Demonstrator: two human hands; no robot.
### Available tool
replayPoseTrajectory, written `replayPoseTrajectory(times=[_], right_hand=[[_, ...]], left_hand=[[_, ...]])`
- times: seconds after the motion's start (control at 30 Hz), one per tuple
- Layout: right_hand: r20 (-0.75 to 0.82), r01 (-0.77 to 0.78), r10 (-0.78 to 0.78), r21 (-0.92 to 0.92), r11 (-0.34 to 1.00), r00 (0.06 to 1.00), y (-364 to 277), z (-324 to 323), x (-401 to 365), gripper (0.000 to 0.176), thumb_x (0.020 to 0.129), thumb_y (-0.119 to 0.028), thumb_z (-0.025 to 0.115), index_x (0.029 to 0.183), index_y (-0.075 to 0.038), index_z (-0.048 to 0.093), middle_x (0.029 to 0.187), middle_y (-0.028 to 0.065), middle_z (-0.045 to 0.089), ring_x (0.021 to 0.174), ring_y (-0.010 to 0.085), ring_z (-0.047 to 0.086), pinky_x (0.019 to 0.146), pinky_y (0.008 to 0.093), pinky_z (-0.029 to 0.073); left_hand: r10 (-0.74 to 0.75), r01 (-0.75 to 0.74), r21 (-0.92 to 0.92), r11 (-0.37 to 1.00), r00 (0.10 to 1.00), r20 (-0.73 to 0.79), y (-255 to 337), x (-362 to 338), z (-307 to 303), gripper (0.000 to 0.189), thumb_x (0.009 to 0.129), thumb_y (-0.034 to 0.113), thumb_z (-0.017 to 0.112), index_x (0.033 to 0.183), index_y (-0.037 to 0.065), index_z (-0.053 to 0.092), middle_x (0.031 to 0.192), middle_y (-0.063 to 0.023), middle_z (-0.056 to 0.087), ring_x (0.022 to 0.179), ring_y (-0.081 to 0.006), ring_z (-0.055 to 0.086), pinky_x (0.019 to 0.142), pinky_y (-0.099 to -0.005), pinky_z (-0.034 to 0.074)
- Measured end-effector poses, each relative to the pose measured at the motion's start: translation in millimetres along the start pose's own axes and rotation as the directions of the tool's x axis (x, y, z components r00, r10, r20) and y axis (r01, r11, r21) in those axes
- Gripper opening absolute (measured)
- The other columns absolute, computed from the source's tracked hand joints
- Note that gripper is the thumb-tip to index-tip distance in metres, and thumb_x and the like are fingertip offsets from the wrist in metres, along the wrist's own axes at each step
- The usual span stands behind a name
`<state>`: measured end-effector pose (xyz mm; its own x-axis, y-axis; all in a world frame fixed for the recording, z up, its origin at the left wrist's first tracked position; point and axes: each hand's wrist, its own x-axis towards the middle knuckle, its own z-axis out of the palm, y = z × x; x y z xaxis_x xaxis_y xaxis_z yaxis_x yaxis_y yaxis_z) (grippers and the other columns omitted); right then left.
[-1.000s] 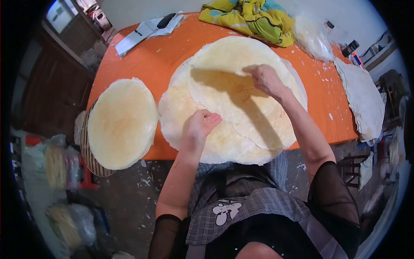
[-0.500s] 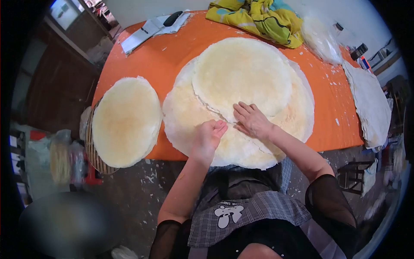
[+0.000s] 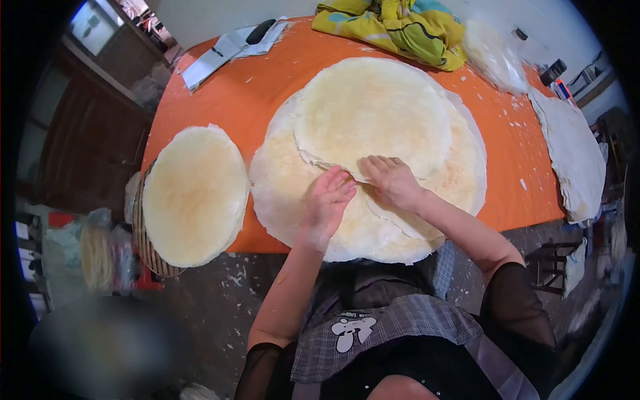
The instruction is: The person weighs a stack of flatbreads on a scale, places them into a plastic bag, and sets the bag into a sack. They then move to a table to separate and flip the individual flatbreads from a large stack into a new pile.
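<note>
Several large, thin, round flatbreads lie layered on the table. The top flatbread (image 3: 373, 110) is pale cream with a ragged near edge and overlaps a wider, browner flatbread (image 3: 280, 190) beneath. My right hand (image 3: 395, 185) rests on the top flatbread's near edge, fingers stretched over its surface; its thumb is mostly hidden. My left hand (image 3: 331, 195) is raised at that same edge, just left of the right one, palm turned inward and fingers extended. Whether its fingertips touch the edge is hard to see. Apart on the left, another stack of flatbreads (image 3: 195, 197) sits on a slatted round tray (image 3: 143, 230).
An orange cloth (image 3: 513, 173) covers the table, scattered with pale flakes. Papers (image 3: 207, 65) with a dark oblong item (image 3: 261, 31) lie far left. A yellow patterned fabric (image 3: 393, 30) and a clear plastic bag (image 3: 493, 57) are behind. White cloth (image 3: 570, 153) hangs at right.
My left hand has risen slightly toward the top flatbread's edge, and its curled fingers have straightened. The right hand stays on the edge, nearly unmoved. The view has shifted a little.
</note>
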<state>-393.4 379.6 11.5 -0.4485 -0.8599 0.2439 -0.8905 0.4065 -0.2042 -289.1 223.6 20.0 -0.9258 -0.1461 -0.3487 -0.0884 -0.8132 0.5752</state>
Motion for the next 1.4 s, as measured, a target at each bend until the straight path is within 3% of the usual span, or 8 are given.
replayPoseTrajectory(times=[0.43, 0.57, 0.7, 0.9, 1.0, 1.1, 1.2, 1.4], right_hand=[[-0.206, 0.111, -0.194, -0.355, 0.928, 0.959, 37, -184, 88, 0.035, 0.062, 0.003, 0.047, 0.094, -0.003, 0.061, 0.075, 0.0177, 0.060, 0.070, 0.0330, 0.058, 0.063, 0.0396, 0.045], [0.154, 0.042, -0.020, -0.144, 0.989, 0.988, 34, -118, 68, 0.030, 0.061, 0.000, 0.052, 0.090, -0.002, 0.060, 0.071, 0.0177, 0.059, 0.069, 0.0358, 0.055, 0.062, 0.0418, 0.044], [0.061, -0.094, 0.089, 0.085, 0.992, 0.994, 122, -108, 105, 0.015, 0.057, -0.007, 0.056, 0.070, 0.001, 0.055, 0.066, 0.0210, 0.055, 0.068, 0.0387, 0.054, 0.062, 0.0429, 0.043], [-0.570, -0.201, -0.044, -0.360, 0.911, 0.821, 156, -236, 165, 0.017, 0.063, -0.004, 0.050, 0.076, -0.006, 0.060, 0.060, 0.0176, 0.053, 0.058, 0.0351, 0.053, 0.053, 0.0412, 0.043], [-0.561, -0.062, -0.209, -0.425, 0.903, 0.801, 106, -266, 160, 0.019, 0.065, -0.004, 0.049, 0.080, -0.008, 0.060, 0.062, 0.0169, 0.054, 0.061, 0.0346, 0.055, 0.056, 0.0418, 0.044], [-0.366, -0.139, -0.025, -0.415, 0.899, 0.930, 59, -215, 141, 0.025, 0.065, -0.005, 0.052, 0.089, -0.009, 0.058, 0.072, 0.0148, 0.058, 0.068, 0.0338, 0.056, 0.059, 0.0412, 0.045], [-0.148, 0.008, -0.068, -0.374, 0.927, 0.987, 43, -119, 114, 0.038, 0.059, -0.005, 0.052, 0.097, -0.003, 0.048, 0.076, 0.0120, 0.054, 0.065, 0.0314, 0.055, 0.054, 0.0411, 0.043], [-0.032, -0.020, 0.020, -0.011, 1.000, 0.999, 16, 5, 32, 0.039, 0.067, -0.021, 0.061, 0.099, -0.001, 0.049, 0.086, 0.0142, 0.055, 0.073, 0.0301, 0.057, 0.057, 0.0368, 0.045]], left_hand=[[-0.103, 0.086, -0.167, 0.982, 0.990, -0.095, -7, 19, -7, 0.070, 0.068, -0.010, 0.047, 0.125, -0.015, 0.007, 0.126, -0.0309, 0.020, 0.121, -0.0390, 0.023, 0.103, -0.0422, 0.025], [0.093, -0.050, 0.215, 0.975, 0.976, -0.196, -11, 39, -31, 0.067, 0.069, 0.004, 0.061, 0.120, -0.016, 0.022, 0.112, -0.0259, 0.039, 0.103, -0.0328, 0.044, 0.090, -0.0367, 0.039], [0.634, 0.036, 0.966, 0.258, 0.748, -0.197, 10, 69, -16, 0.068, 0.061, 0.019, 0.073, 0.110, -0.013, 0.038, 0.097, -0.0209, 0.053, 0.090, -0.0307, 0.053, 0.078, -0.0349, 0.044], [0.610, 0.125, 0.991, -0.057, 0.790, -0.065, 19, 100, -21, 0.054, 0.051, 0.016, 0.077, 0.090, -0.007, 0.047, 0.092, -0.0230, 0.054, 0.089, -0.0358, 0.053, 0.078, -0.0371, 0.044], [0.563, 0.123, 0.990, 0.067, 0.815, -0.139, 25, 97, -23, 0.046, 0.054, 0.012, 0.075, 0.087, -0.007, 0.050, 0.085, -0.0196, 0.057, 0.080, -0.0341, 0.057, 0.071, -0.0372, 0.047], [0.261, 0.014, 0.632, 0.775, 0.904, -0.340, 26, 101, -31, 0.033, 0.063, 0.010, 0.069, 0.086, -0.007, 0.052, 0.081, -0.0172, 0.058, 0.071, -0.0307, 0.059, 0.064, -0.0360, 0.049], [-0.144, 0.269, 0.371, 0.889, 0.933, -0.331, 41, 81, -7, 0.023, 0.075, 0.008, 0.054, 0.090, -0.009, 0.051, 0.086, -0.0186, 0.058, 0.070, -0.0279, 0.060, 0.063, -0.0353, 0.051], [-0.011, 0.018, 0.116, 0.993, 0.998, -0.062, 23, 99, -28, 0.026, 0.082, 0.007, 0.037, 0.097, -0.011, 0.047, 0.095, -0.0220, 0.055, 0.081, -0.0288, 0.059, 0.071, -0.0399, 0.050]])
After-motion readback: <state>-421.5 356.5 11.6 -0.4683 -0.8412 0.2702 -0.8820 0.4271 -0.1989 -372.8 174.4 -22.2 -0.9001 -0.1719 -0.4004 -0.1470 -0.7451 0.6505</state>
